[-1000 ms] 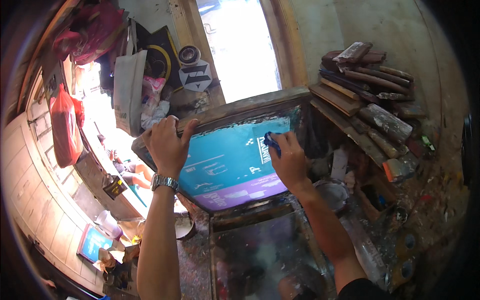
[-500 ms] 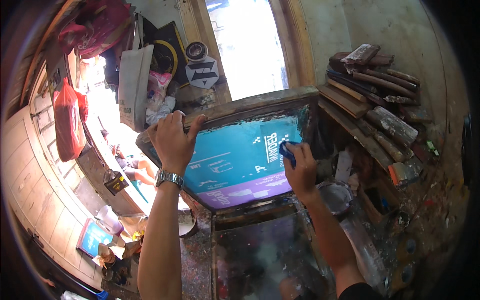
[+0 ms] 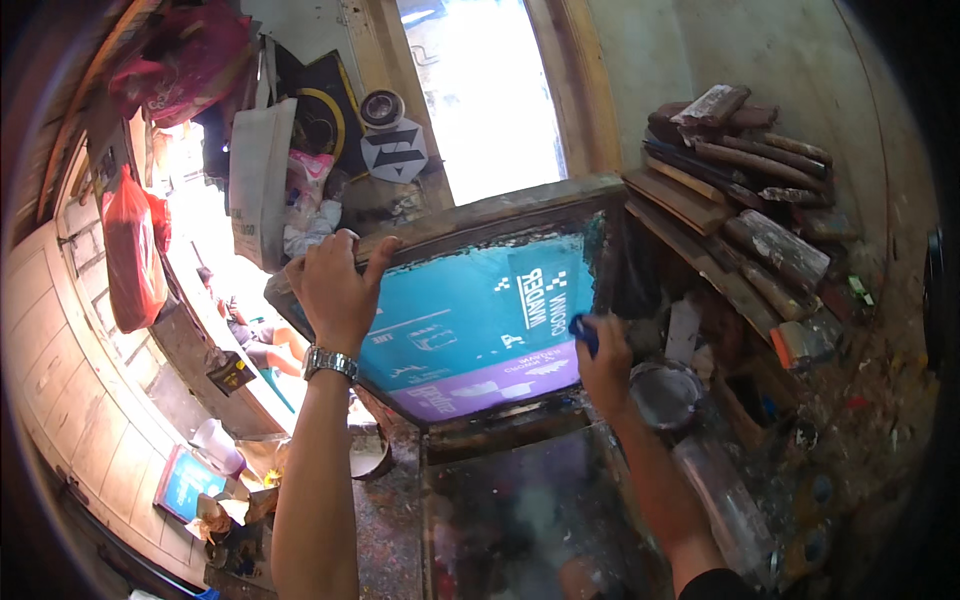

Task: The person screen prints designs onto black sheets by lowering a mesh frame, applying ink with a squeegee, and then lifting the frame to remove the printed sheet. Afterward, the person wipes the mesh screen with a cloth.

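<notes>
Glossy tabletop nearest. R hand has fingers clenched round a blue wad at the R edge of the teal/purple screen; contact unclear. Screen's wooden frame stands tilted just beyond tabletop. L hand grips frame's top L corner, fingers hooked over, thumb spread. Farther: wood pcs. piled R, bright window at back.

Partly hidden inside bare right grip: small crumpled dark-blue wad, material too blurred to tell. Partly covered by bare left grip: upper rail of weathered wooden frame. Cut off at lower edge: black fabric sleeve. Blurred by glare: small seated person.
</notes>
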Demonstrator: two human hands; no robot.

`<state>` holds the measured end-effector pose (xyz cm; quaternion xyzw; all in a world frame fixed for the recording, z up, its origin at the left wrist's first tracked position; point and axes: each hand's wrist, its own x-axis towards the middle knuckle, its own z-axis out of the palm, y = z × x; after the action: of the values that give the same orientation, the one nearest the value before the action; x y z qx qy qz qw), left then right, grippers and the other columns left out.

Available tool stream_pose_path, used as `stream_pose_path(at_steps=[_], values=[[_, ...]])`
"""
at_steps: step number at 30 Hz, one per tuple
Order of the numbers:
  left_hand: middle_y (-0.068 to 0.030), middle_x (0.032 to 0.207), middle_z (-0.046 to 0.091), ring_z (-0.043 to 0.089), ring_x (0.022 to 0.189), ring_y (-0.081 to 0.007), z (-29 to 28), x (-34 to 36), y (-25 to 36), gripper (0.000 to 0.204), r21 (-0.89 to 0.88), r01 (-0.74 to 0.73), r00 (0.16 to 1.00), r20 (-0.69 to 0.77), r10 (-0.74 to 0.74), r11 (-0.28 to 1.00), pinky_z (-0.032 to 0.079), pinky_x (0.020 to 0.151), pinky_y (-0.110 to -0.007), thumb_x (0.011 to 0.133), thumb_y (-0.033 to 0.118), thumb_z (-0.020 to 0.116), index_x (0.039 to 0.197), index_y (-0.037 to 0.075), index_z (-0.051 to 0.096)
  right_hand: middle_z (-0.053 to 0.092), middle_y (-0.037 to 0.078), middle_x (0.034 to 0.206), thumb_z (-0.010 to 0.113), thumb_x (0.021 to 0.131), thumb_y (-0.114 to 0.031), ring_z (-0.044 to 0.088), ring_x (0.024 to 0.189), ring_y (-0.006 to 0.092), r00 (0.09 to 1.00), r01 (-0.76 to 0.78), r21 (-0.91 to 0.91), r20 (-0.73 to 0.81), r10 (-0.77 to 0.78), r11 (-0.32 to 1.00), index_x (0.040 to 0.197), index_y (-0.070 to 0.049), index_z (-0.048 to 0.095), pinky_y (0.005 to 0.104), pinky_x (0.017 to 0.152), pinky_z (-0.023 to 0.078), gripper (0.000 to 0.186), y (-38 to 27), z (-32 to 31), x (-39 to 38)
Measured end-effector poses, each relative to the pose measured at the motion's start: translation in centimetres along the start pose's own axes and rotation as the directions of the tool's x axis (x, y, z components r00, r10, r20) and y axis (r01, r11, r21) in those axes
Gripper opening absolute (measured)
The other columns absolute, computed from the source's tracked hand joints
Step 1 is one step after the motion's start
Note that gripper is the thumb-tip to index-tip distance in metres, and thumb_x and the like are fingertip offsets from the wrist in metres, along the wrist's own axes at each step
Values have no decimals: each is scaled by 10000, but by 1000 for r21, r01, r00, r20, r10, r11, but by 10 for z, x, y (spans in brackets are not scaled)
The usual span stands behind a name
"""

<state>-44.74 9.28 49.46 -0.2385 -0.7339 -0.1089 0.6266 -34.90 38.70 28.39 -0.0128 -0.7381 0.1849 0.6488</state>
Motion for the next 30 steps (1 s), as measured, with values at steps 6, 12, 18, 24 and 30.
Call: stream_pose_path(at_steps=[6,12,18,24,30], values=[[-67,792,614,589,838,-253,-6,3,-2,630,-7,30,999,44,-30,1000,358,911,-431,932,697,508,864,79,613,619,100,991,753,752,-51,656,842,334,950,191,74,235,-204,979,1071,-81,638,446,852,494,340,-45,-10,45],[-67,803,614,587,838,-253,-8,3,1,621,-7,4,1000,20,-4,1000,360,912,-426,939,690,504,865,83,610,625,133,918,749,764,-61,656,849,346,987,146,68,54,-150,987,1031,-52,626,422,689,541,294,-6,-2,55],[-76,813,620,586,843,-259,-6,0,1,622,-23,4,1000,22,-3,1000,360,906,-428,941,689,501,872,80,613,597,179,933,693,771,23,651,822,393,983,-9,129,-180,33,992,1042,3,608,440,685,537,284,-6,-23,69],[-73,811,615,582,841,-260,-8,2,-1,632,9,13,998,54,-13,1000,358,902,-422,941,694,498,883,76,617,604,152,944,717,773,15,661,836,355,985,169,84,-50,-165,982,1108,-28,638,434,706,553,347,-43,-29,96],[-70,812,616,582,846,-254,-10,5,4,621,-13,17,999,39,-16,1000,359,900,-420,946,685,498,889,79,621,602,120,917,756,746,-46,669,821,331,965,240,-93,129,-227,966,1077,-61,659,429,657,562,345,-12,-12,69]])
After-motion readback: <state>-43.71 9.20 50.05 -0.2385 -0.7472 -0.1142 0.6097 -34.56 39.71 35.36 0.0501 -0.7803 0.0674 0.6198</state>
